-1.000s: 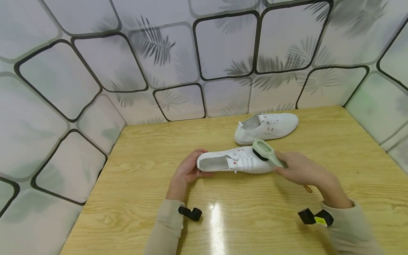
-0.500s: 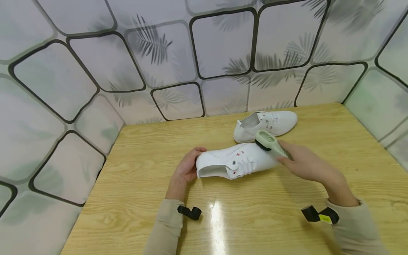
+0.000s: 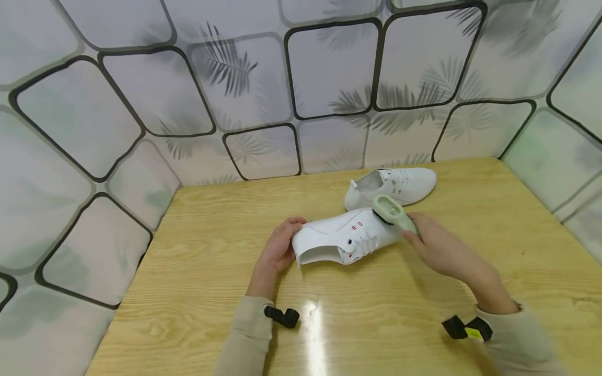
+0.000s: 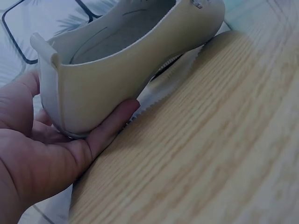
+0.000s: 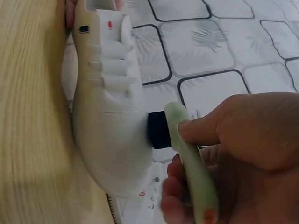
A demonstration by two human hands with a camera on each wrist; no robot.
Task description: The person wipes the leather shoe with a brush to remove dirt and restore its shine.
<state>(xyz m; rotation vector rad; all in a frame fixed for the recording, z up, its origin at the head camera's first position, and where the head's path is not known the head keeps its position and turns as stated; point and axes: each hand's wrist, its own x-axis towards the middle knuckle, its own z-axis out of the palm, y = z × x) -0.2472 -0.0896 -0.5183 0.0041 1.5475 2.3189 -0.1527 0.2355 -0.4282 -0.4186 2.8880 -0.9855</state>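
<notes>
A white lace-up shoe is tilted on its side toward me, toe to the right. My left hand grips its heel; in the left wrist view the thumb lies along the heel's lower side. My right hand holds a pale green brush by its handle. In the right wrist view the brush's dark bristles touch the side of the toe. A second white shoe lies just behind, its near edge partly hidden by the brush and the first shoe.
Both shoes are on a light wooden table. A patterned wall covering stands along the table's back and sides. Small black devices are strapped at both sleeve cuffs.
The held shoe has rolled from upright onto its side, its opening now toward me. The brush has shifted from the top of the toe to its far side, still in my right hand.
</notes>
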